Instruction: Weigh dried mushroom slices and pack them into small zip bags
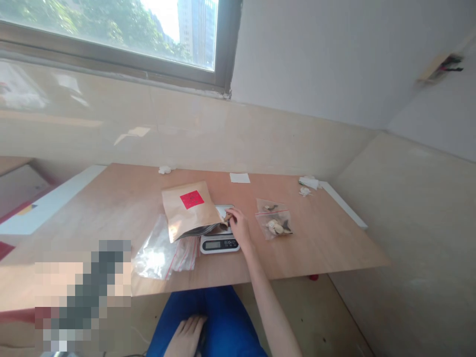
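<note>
- Pinching the lower right corner of a kraft paper pouch (pixel 182 213), the right hand (pixel 238 227) has its fingers closed together on the paper's edge.
- The pouch lies tilted across a digital kitchen scale (pixel 219 244), its matte brown paper bearing a square red label (pixel 192 200). A crumpled grey strip runs along its lower edge, right beside the fingers.
- The scale is a flat, pale box with a dark display, and its smooth white platform shows just past the hand.
- The left hand (pixel 188 336) rests on blue trousers (pixel 226 317) at the bottom of the view, well apart from the table. Its fingers are spread, with nothing visible in them.
- Left of the scale lies a crumpled clear plastic bag (pixel 158 254) with red-edged folds, touching the pouch.
- Right of the scale, a flat clear bag (pixel 273 219) holds pale, shell-like pieces.
- All of this sits on a smooth plywood table (pixel 316 248), along with a white paper slip (pixel 240 177) and crumpled white tissue (pixel 308 182) near the far edge.
</note>
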{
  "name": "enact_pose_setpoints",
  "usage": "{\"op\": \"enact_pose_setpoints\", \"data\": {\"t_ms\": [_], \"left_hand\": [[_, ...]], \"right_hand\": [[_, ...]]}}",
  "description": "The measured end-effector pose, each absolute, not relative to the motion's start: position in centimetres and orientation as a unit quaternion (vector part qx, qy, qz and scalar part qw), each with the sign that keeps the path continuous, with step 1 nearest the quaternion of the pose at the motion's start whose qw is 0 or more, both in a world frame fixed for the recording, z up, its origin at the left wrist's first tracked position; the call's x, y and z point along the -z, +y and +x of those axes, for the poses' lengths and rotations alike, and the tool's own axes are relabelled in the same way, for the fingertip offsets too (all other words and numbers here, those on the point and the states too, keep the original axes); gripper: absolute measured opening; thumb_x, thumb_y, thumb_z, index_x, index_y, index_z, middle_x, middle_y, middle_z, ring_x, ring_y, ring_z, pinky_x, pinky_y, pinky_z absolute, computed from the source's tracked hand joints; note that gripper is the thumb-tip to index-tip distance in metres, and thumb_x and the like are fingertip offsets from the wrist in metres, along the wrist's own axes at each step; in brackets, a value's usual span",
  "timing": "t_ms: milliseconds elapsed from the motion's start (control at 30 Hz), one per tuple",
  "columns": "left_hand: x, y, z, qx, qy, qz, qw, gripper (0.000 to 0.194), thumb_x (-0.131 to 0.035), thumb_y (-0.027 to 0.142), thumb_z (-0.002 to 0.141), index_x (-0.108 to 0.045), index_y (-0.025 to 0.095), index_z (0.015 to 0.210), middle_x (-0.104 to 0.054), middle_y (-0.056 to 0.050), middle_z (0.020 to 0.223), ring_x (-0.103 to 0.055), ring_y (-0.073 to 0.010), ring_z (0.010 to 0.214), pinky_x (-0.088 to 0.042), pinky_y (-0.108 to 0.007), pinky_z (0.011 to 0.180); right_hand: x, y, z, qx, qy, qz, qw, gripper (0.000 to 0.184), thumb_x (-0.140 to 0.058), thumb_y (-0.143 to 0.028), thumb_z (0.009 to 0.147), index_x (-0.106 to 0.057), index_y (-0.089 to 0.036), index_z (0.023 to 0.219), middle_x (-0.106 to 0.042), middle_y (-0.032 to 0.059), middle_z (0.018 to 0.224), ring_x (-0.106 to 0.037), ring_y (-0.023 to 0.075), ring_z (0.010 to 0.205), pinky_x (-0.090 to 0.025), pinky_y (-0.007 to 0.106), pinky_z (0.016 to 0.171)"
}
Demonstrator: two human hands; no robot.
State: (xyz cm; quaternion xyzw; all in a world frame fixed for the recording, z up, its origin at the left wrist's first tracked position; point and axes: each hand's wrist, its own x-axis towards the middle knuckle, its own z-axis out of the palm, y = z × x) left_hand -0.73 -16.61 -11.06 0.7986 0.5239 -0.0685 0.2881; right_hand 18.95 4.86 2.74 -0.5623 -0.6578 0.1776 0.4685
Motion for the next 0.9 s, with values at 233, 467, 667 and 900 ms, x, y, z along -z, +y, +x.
{"op": "enact_pose_setpoints", "data": {"t_ms": [233,467,667,900], "left_hand": [[10.3,-15.4,-0.5,0.114,0.530,0.800,0.256,0.054,-0.041,0.015,0.076,-0.051,0.018,0.128,-0.051,-0.010,0.133,-0.041,-0.0267,0.127,-0.025,-0.045,0.108],[10.6,-14.6,-0.9,0.111,0.575,0.779,0.222,0.042,-0.042,0.018,0.079,-0.060,0.024,0.118,-0.053,-0.009,0.131,-0.045,-0.0269,0.123,-0.031,-0.045,0.103],[9.5,-14.2,-3.1,-0.017,0.589,0.753,0.292,0.035,-0.036,0.022,0.086,-0.065,0.025,0.107,-0.063,-0.005,0.118,-0.055,-0.0205,0.113,-0.041,-0.032,0.098],[2.0,-13.6,-2.8,-0.288,0.534,0.665,0.436,0.033,-0.043,0.050,0.084,-0.065,0.029,0.096,-0.070,0.001,0.091,-0.065,-0.0132,0.071,-0.053,-0.019,0.067]], "right_hand": [[-1.3,3.4,20.2,-0.210,-0.665,-0.543,0.468,0.054,-0.037,-0.003,0.074,-0.056,-0.021,0.121,-0.054,0.0080,0.128,-0.045,0.0158,0.124,-0.034,0.039,0.105],[-4.0,0.4,18.9,-0.181,-0.706,-0.544,0.417,0.048,-0.043,-0.015,0.083,-0.047,-0.024,0.130,-0.041,0.0097,0.138,-0.035,0.0194,0.131,-0.030,0.043,0.108],[-6.0,1.9,13.9,-0.075,-0.828,-0.487,0.266,0.059,-0.056,-0.011,0.079,-0.042,-0.030,0.133,-0.038,0.0087,0.141,-0.032,0.0267,0.130,-0.028,0.048,0.106],[-9.0,5.6,13.1,-0.057,-0.841,-0.473,0.257,0.025,-0.046,-0.014,0.089,-0.064,-0.024,0.103,-0.066,0.0049,0.104,-0.057,0.0185,0.093,-0.041,0.033,0.088]]}}
